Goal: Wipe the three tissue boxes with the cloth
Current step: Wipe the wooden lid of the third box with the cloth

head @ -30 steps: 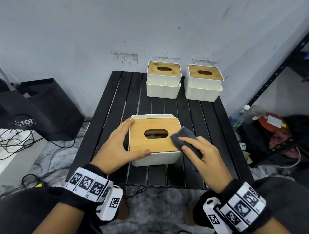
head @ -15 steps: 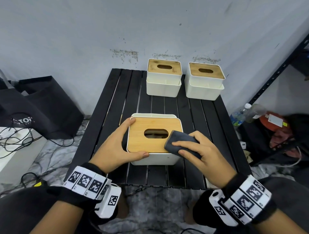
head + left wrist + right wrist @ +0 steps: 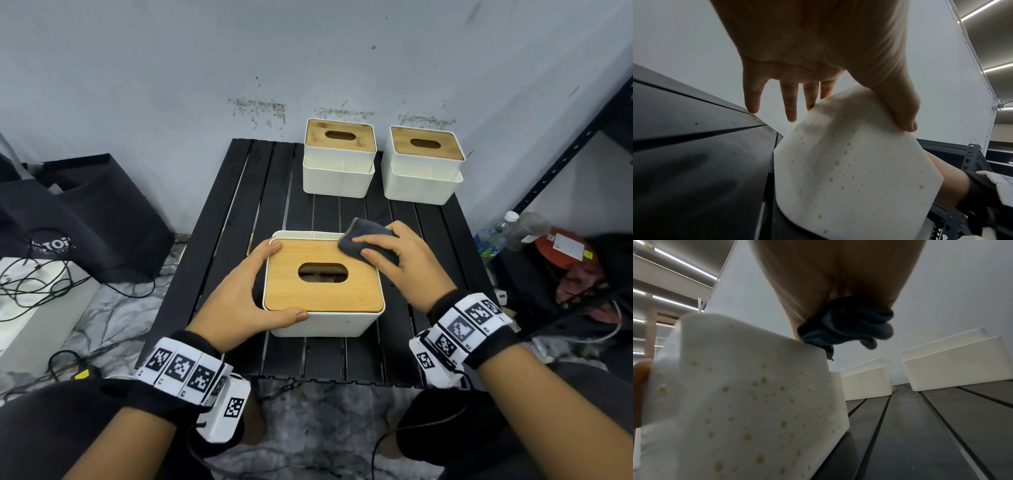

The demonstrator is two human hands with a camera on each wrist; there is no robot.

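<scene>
The near tissue box [image 3: 342, 298], white with a wooden lid, stands at the front middle of the black slatted table [image 3: 239, 205]. My left hand [image 3: 260, 281] clasps its front left corner, thumb along the front edge and fingers down the left side. Brownish specks dot its white wall [image 3: 838, 162] under my left hand [image 3: 859, 97]. My right hand [image 3: 394, 253] holds the bunched dark grey cloth [image 3: 363, 236] and presses it on the lid's far right corner. The right wrist view shows the cloth [image 3: 844, 326] wadded in that hand [image 3: 828, 288] above the box [image 3: 735, 402]. Two more boxes [image 3: 337, 171] [image 3: 423, 181] stand at the back.
A black bag [image 3: 85, 212] and loose cables [image 3: 27, 284] lie on the floor to the left. Right of the table are plastic bottles [image 3: 493, 236], a red bundle [image 3: 565, 253] and a dark metal shelf frame [image 3: 565, 147]. The wall rises right behind the far boxes.
My right hand has slid the cloth from the lid's front right edge up to its far right corner. The left hand has kept its hold on the box.
</scene>
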